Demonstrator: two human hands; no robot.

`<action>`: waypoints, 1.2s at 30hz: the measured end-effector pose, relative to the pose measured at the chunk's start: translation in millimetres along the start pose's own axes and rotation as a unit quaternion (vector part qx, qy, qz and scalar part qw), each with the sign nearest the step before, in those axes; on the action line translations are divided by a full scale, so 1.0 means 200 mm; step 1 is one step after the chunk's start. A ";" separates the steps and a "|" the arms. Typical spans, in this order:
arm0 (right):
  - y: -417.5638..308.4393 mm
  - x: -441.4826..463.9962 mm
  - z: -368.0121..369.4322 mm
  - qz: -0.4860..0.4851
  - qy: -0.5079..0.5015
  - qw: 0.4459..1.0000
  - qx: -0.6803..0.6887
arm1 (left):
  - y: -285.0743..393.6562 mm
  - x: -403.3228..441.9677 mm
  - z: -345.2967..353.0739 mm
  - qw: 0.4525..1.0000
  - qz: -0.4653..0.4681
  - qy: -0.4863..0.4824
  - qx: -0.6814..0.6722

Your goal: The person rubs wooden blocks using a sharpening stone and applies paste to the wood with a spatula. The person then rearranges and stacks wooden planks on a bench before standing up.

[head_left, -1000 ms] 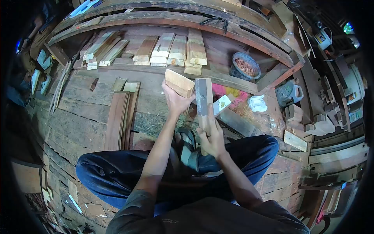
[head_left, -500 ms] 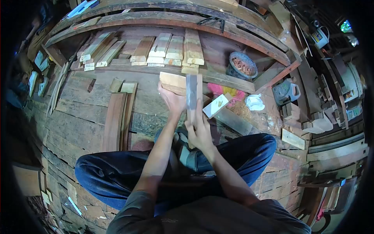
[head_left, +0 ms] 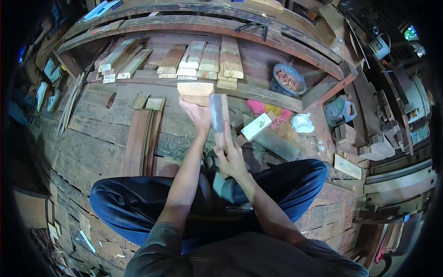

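Note:
My left hand [head_left: 198,116] is closed around the lower part of a pale wooden block [head_left: 195,93], held up above the plank floor. In my right hand [head_left: 232,160] is a long, narrow wooden stick with a grey face [head_left: 217,114], its upper end beside the block's right edge. Whether stick and block touch, I cannot tell. Just right of the stick, a white-faced wooden piece [head_left: 256,127] rests on a wider board [head_left: 279,145]. The fingers under the block are partly hidden.
Several cut boards [head_left: 191,57] lie in rows beneath a low wooden bench [head_left: 198,21]. Reddish-brown boards [head_left: 137,142] lie to the left. Right of centre are a bucket of shavings [head_left: 289,79], pink cloth [head_left: 254,107], a white crumpled bag [head_left: 302,123] and a plastic jug [head_left: 339,111].
The wooden block has shifted left and turned, its top edge now nearly level. The grey-faced stick has moved left and slightly down, tilting a little. Both hands still hold their pieces.

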State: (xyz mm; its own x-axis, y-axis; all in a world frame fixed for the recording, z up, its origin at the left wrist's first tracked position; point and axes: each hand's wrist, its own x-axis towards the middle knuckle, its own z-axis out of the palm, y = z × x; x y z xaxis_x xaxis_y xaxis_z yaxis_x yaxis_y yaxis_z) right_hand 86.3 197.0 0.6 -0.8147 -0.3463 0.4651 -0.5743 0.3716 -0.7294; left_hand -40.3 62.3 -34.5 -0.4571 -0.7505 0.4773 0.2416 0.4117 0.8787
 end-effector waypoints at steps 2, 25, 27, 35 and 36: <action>0.05 -0.02 0.03 0.004 -0.004 1.000 -0.001 | -0.04 0.04 -0.03 1.000 -0.006 -0.005 -0.008; -0.02 0.37 0.06 0.029 -0.013 0.998 0.051 | -0.07 0.03 -0.03 0.999 -0.039 -0.026 0.002; 0.00 0.27 0.10 -0.079 0.014 0.997 0.019 | -0.12 0.08 -0.04 0.998 -0.049 -0.013 -0.025; -0.19 0.52 0.00 0.122 -0.061 0.986 0.096 | -0.12 0.02 -0.06 0.998 -0.031 -0.036 -0.032; -0.20 0.54 0.00 0.123 -0.061 0.985 0.101 | -0.12 0.04 -0.05 0.998 -0.037 -0.041 -0.041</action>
State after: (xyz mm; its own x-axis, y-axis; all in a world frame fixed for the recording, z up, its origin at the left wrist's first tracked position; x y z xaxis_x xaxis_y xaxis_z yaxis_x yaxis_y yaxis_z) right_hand 20.6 144.2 80.4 -0.9049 -0.3720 0.2068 -0.3229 0.2833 -0.9030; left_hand -40.4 40.9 -52.8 -0.5441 -0.7311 0.4117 0.2714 0.3109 0.9109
